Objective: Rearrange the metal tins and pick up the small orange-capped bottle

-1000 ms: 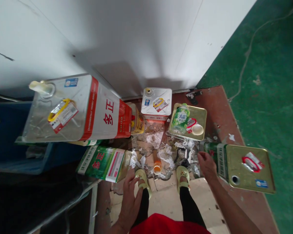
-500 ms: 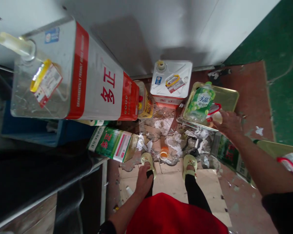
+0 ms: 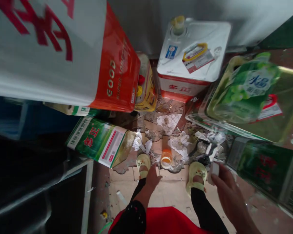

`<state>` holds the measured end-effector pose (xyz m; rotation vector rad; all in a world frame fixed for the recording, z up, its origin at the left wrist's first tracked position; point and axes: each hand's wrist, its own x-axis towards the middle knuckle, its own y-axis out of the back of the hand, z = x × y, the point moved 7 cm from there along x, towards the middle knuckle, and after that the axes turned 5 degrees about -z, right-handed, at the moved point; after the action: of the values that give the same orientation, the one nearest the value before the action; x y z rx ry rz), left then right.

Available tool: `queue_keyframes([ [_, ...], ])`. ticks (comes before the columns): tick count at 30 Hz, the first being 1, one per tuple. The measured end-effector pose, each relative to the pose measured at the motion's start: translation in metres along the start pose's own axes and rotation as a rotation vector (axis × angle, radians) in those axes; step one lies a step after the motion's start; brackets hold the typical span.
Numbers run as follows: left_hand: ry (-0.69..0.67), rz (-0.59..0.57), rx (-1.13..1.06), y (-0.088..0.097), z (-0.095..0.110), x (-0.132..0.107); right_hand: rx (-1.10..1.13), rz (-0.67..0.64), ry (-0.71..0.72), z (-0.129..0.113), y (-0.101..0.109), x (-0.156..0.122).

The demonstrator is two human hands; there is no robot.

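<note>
My right hand [image 3: 228, 187] is closed on a small white rounded object [image 3: 214, 172], partly hidden by the fingers, beside my right shoe. I cannot make out its exact kind. My left hand [image 3: 151, 178] hangs with its fingers apart and nothing in it, in front of my left shoe [image 3: 143, 162]. Near it on the floor lies an orange cup-like container [image 3: 166, 157]. A green clear plastic bottle [image 3: 250, 87] lies on a gold-topped tin [image 3: 286, 107] at the right. Closer to my right hand is a green tin lying on its side [image 3: 256, 165].
A large white and red tin [image 3: 117, 74] looms at left. A white tin with a spout [image 3: 200, 52] stands against the wall. Another green tin [image 3: 97, 139] lies left, near a dark shelf edge [image 3: 88, 195]. Torn paper and rubble [image 3: 180, 143] litter the floor.
My right hand has drawn back from the gold-topped tin, carrying the small white object down toward my right shoe. My left hand has shifted slightly right. The view has moved closer to the floor.
</note>
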<state>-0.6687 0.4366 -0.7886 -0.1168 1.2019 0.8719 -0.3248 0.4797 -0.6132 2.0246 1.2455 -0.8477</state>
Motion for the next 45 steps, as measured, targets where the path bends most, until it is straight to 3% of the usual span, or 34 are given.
queue_keyframes([
  [3,-0.055,0.057,-0.035,-0.016,-0.012,0.040,0.161,-0.041,-0.186,0.070,-0.030,0.036],
  [7,-0.198,0.100,-0.089,-0.030,-0.013,0.079,0.193,-0.097,-0.241,0.116,-0.052,0.088],
  [13,-0.419,0.076,-0.169,-0.042,0.004,0.101,0.243,-0.120,-0.283,0.143,-0.079,0.116],
  [17,-0.543,0.033,-0.206,-0.044,0.019,0.101,0.276,-0.139,-0.299,0.149,-0.103,0.121],
  [20,-0.586,0.052,-0.243,-0.039,0.029,0.103,0.275,-0.116,-0.270,0.146,-0.109,0.126],
  [25,-0.646,0.093,-0.304,-0.028,0.053,0.100,0.266,-0.137,-0.186,0.114,-0.102,0.122],
  [30,-0.672,0.184,-0.331,-0.002,0.101,0.070,0.240,-0.163,0.006,0.048,-0.108,0.088],
  [34,-0.693,0.186,-0.366,0.038,0.159,0.029,0.179,-0.216,0.176,-0.002,-0.121,0.049],
  [38,-0.663,0.132,-0.500,0.087,0.212,-0.011,-0.028,-0.243,0.351,-0.048,-0.117,0.014],
  [45,-0.715,0.191,-0.203,0.163,0.297,-0.088,-0.493,-0.267,0.718,-0.151,-0.095,-0.040],
])
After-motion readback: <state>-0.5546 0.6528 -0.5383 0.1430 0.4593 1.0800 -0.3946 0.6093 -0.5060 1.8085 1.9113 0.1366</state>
